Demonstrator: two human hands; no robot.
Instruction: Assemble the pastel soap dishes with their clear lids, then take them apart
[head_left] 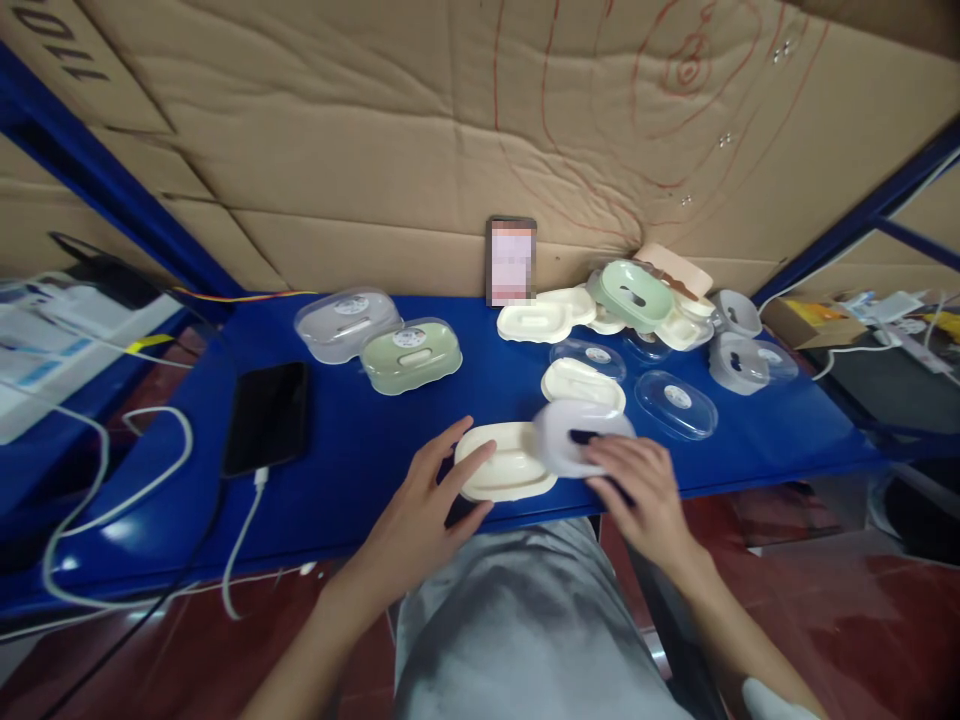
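Observation:
My left hand (431, 505) lies around the left end of a cream oval soap-dish base (506, 478), its fingers spread; firm contact is unclear. In my right hand (637, 485) is a pale grey-lilac soap-dish piece (559, 440) with a dark slot, tilted over the base's right end. My fingertips are at the slot. Just behind them, another cream base (581, 388) rests on the blue table (360, 490). Two clear oval lids (677, 403) with round stickers lie nearby.
At the back right is a pile with a green soap-dish piece (634, 293) and cream bases (534, 322). Lidded green (412, 358) and grey (346, 325) soap dishes stand left. A phone (266, 415) is on a white cable; another phone (511, 262) leans on cardboard.

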